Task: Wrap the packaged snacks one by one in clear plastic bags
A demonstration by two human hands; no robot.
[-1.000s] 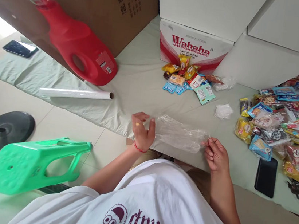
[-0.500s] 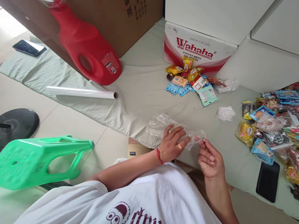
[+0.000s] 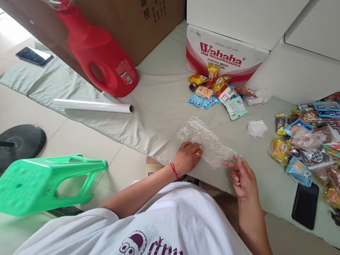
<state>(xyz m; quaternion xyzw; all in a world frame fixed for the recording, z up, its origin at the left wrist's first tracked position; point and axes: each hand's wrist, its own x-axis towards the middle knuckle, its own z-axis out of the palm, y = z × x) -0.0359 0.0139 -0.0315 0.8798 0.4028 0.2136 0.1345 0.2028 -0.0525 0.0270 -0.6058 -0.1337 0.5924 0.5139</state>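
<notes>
A crumpled clear plastic bag (image 3: 210,143) lies stretched across the cloth near the front edge. My left hand (image 3: 187,159), with a ring and a red cord at the wrist, is closed on the bag's near left side, fingers curled together. At the other end my right hand (image 3: 243,177) pinches the bag's right tip between thumb and index finger, the other fingers curled in. Beyond the bag sits a heap of small wrapped snacks (image 3: 213,87), and a balled-up white plastic bag (image 3: 256,128) rests to the right of it.
A larger snack pile (image 3: 315,140) spreads at right beside a black phone (image 3: 304,205). The Wahaha carton (image 3: 223,53) stands at the back. To the left are a red jug (image 3: 104,52), a white roll (image 3: 94,105), another phone (image 3: 34,55) and a green stool (image 3: 43,184).
My left hand has shifted left and its fingers have drawn together. The bag is more spread out and extends farther back. My right hand has moved slightly right, keeping its pinch.
</notes>
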